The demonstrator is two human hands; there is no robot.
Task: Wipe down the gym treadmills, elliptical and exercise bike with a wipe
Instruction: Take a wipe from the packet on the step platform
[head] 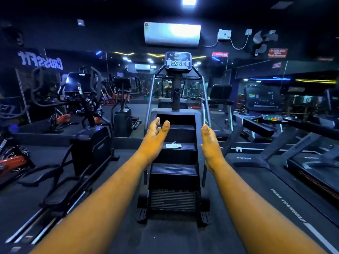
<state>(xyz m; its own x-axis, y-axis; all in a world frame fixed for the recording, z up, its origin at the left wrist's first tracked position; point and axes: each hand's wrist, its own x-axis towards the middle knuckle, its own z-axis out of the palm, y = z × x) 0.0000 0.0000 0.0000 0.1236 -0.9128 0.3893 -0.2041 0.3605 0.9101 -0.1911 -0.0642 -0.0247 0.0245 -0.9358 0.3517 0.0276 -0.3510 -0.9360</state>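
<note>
A white wipe (173, 145) lies flat on a middle step of the black stair climber (173, 173) straight ahead. My left hand (156, 136) and my right hand (211, 143) are stretched forward on either side of it, palms facing each other, fingers straight, holding nothing. Neither hand touches the wipe. An elliptical (88, 136) stands to the left. A treadmill (286, 162) runs along the right, its console (264, 99) dark. An exercise bike (60, 116) with orange parts sits farther back on the left.
The stair climber's console (178, 61) and grey side rails (205, 99) rise ahead. A mirrored wall behind reflects more machines. An air conditioner (172, 34) hangs high on the wall. Dark rubber floor (172, 239) lies between the machines at my feet.
</note>
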